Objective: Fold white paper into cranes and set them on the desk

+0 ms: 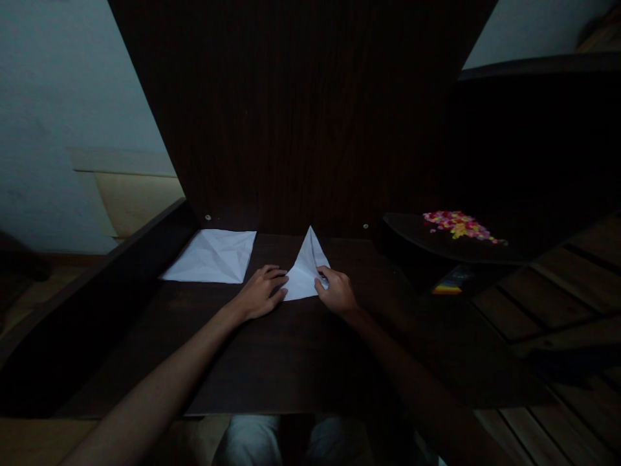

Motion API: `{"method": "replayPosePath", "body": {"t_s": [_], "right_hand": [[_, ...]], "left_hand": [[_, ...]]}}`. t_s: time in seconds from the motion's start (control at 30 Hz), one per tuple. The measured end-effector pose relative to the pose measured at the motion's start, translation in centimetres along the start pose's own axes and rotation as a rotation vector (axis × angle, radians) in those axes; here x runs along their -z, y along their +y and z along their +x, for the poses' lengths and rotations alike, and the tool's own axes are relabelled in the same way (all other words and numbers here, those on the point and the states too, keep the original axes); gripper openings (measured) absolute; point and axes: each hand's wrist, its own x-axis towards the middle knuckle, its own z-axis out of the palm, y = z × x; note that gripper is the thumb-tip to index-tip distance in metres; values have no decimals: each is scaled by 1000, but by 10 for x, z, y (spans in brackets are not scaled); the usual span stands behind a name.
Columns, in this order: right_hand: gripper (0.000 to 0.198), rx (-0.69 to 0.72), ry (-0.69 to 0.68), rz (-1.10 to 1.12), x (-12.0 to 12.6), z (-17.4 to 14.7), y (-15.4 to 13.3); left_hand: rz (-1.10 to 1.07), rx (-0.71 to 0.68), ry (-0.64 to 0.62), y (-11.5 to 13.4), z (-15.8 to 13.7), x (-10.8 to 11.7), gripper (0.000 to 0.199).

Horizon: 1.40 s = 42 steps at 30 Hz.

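Nearest, pale grey trouser legs (255, 440) show below the front edge of a dark brown wooden desk top (272, 362). Beyond that edge, both hands work at a white, creased sheet of folded paper (301, 277), which lies on the desk top between them. The left hand (262, 292) is palm down, its fingers loosely spread and grasping nothing, the tips resting at the paper's left edge. The right hand (339, 291) is curled at the right edge, thumb and forefinger slightly parted on the paper; whether they pinch it or only press cannot be told.

The folded paper narrows to a sharp, tall point facing away from the person and widens toward the near side, where its lower edge runs nearly straight. A crease drops from the tip, with a greyer, shadowed strip along its right; the left face is smoother and brighter.

Farther left lies a flat, four-sided white paper sheet (213, 255), crossed by faint diagonal creases. Behind both rises a tall dark wood-grain panel (301, 116).
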Motion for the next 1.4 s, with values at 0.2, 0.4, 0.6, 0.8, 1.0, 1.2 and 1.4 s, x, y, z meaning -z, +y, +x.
{"method": "replayPosePath", "body": {"t_s": [0.2, 0.4, 0.6, 0.8, 1.0, 1.2, 1.4], "right_hand": [[38, 170, -95, 132, -3, -3, 1], [41, 271, -348, 57, -4, -8, 0], [49, 297, -485, 17, 2, -7, -5], [53, 307, -466, -40, 5, -5, -9], [56, 340, -439, -9, 4, -5, -10], [53, 330, -430, -38, 4, -6, -10], [46, 333, -399, -43, 3, -7, -13]], "left_hand": [[14, 18, 1, 1, 1, -3, 45], [12, 84, -7, -1, 1, -4, 53], [4, 169, -100, -5, -2, -5, 65], [-6, 136, -104, -3, -2, -2, 65], [-27, 74, -105, 2, -1, 0, 67], [-71, 20, -116, 3, -1, 0, 70], [-116, -40, -130, 5, -1, 1, 66]]}}
